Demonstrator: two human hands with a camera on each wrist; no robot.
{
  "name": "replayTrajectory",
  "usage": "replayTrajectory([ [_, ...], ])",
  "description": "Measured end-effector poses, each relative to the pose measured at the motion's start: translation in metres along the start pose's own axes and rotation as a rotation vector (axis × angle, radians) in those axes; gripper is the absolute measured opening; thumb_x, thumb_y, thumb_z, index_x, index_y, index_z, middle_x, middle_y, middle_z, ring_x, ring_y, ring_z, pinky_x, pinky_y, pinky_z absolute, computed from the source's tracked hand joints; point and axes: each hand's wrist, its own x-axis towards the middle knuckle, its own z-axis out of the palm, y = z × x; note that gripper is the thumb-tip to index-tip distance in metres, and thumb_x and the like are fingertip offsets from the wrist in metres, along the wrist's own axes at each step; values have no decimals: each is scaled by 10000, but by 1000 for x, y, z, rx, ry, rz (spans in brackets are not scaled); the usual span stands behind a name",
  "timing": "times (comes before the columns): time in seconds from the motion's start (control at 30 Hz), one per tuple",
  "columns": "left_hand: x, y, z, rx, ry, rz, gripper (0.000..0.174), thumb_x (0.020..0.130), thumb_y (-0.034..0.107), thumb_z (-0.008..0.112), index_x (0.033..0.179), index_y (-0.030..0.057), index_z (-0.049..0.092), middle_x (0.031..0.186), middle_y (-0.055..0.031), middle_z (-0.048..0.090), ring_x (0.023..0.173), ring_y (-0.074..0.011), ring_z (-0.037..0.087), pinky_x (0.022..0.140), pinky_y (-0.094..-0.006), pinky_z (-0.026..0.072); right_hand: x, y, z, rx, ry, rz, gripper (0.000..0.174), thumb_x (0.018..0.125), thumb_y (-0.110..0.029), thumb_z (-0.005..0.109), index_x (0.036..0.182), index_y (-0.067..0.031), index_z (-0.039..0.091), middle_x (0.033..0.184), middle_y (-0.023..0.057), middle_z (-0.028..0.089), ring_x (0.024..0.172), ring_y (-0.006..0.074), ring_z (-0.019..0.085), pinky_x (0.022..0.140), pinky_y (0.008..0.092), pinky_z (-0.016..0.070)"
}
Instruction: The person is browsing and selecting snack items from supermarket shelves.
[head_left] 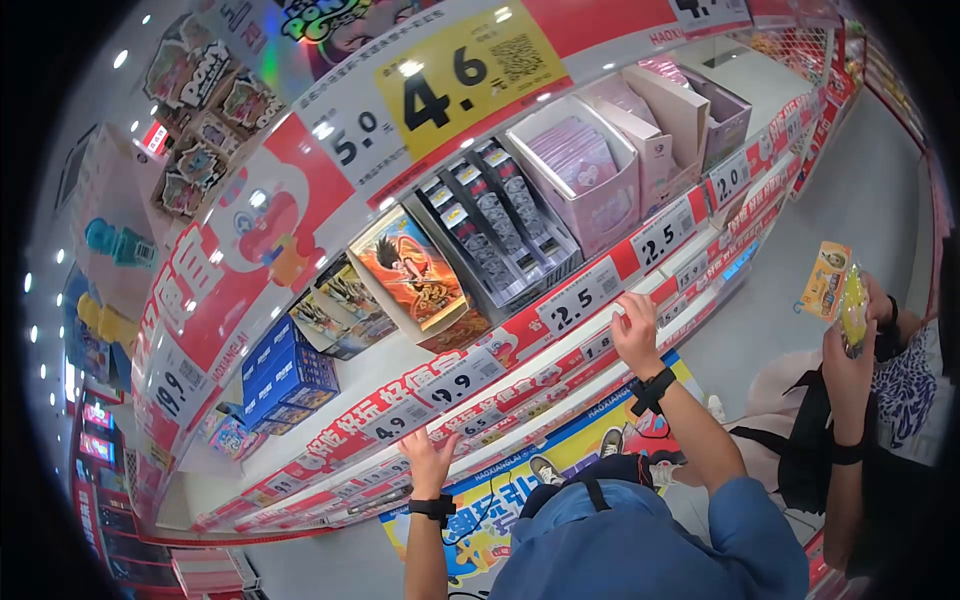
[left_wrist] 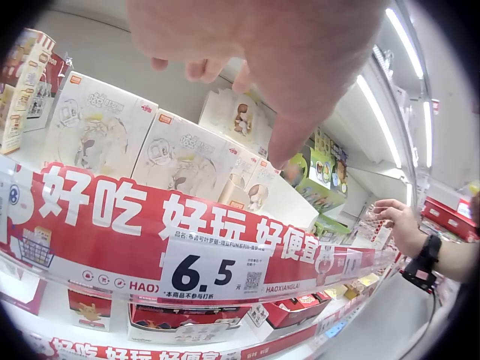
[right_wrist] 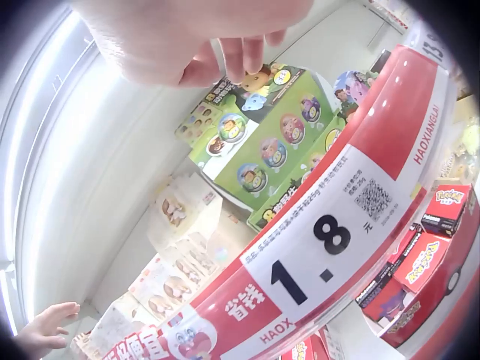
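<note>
My left hand (head_left: 428, 462) hovers at the front edge of a shelf, fingers loose and nothing in them. In the left wrist view it hangs above white boxes (left_wrist: 184, 154) behind a red shelf strip (left_wrist: 105, 202) with a 6.5 price tag (left_wrist: 206, 271). Farther right, my right hand (head_left: 638, 335) is beside the shelf's price strip, its fingers loosely bent and holding nothing. The right wrist view has its fingertips over a green display box (right_wrist: 262, 142) with round cartoon pictures. A 1.8 price tag (right_wrist: 322, 244) is in front of that box.
Blue boxes (head_left: 290, 375), an orange-fronted card box (head_left: 412, 270) and a pink box of packets (head_left: 575, 165) fill the upper shelf. At right, another person's hands (head_left: 850, 375) hold a yellow packaged item (head_left: 853, 308). A printed mat (head_left: 470, 525) lies on the floor.
</note>
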Motion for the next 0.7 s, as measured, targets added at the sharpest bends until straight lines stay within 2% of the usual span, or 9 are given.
replayTrajectory([
  [0.07,-7,-7,3,10,51,42,792,697,283,796,1331,17,403,1296,-210,432,1217,-378,375,1036,-492,236,-6,-8,3,25,-24,-29,291,731,-7,599,1019,-45,610,1016,104,596,978,292,540,859,406,394],
  [0.1,-11,-9,0,-9,1,2,819,703,279,790,1364,33,374,1343,-204,401,1250,-367,364,1041,-486,235,-10,-14,6,40,-31,-42,290,728,-5,601,1015,-44,608,1010,107,594,975,295,539,857,408,394],
  [0.2,-29,-15,-4,27,91,20,758,728,302,775,1331,28,406,1325,-209,409,1256,-365,355,1024,-487,251,-19,-29,18,82,-49,-85,289,725,5,599,1011,-39,604,1009,114,584,960,304,534,849,413,395],
  [0.23,-36,-18,-6,22,92,7,792,734,297,771,1372,46,375,1369,-208,372,1297,-361,324,1033,-484,242,-25,-34,20,95,-59,-99,290,725,7,598,1011,-39,603,1010,115,582,957,305,533,847,414,395],
  [0.37,-63,-39,-12,-7,97,-34,751,739,166,718,1395,71,366,1448,-190,311,1296,-364,327,1019,-488,267,-40,-67,23,155,-96,-137,299,723,20,594,1016,-39,603,1009,119,578,937,314,530,834,412,399],
  [0.43,-78,-50,-15,-28,82,-70,742,740,158,707,1394,72,367,1449,-188,310,1289,-368,331,1020,-490,269,-49,-83,25,166,-89,-170,303,722,22,592,1019,-35,602,1005,126,576,927,316,529,828,413,401],
  [0.63,-126,-106,-31,-107,132,-98,679,745,141,671,1363,61,401,1441,-184,326,1248,-371,367,1027,-497,273,-93,-138,36,135,-71,-267,317,716,4,586,1031,-36,594,1013,137,565,943,316,527,843,426,398],
  [0.7,-155,-132,-39,-135,176,-107,676,745,142,669,1360,57,403,1432,-188,337,1232,-372,383,1024,-494,280,-112,-162,35,129,-53,-245,323,717,6,578,1036,-35,594,1017,135,564,962,315,526,861,422,396],
])
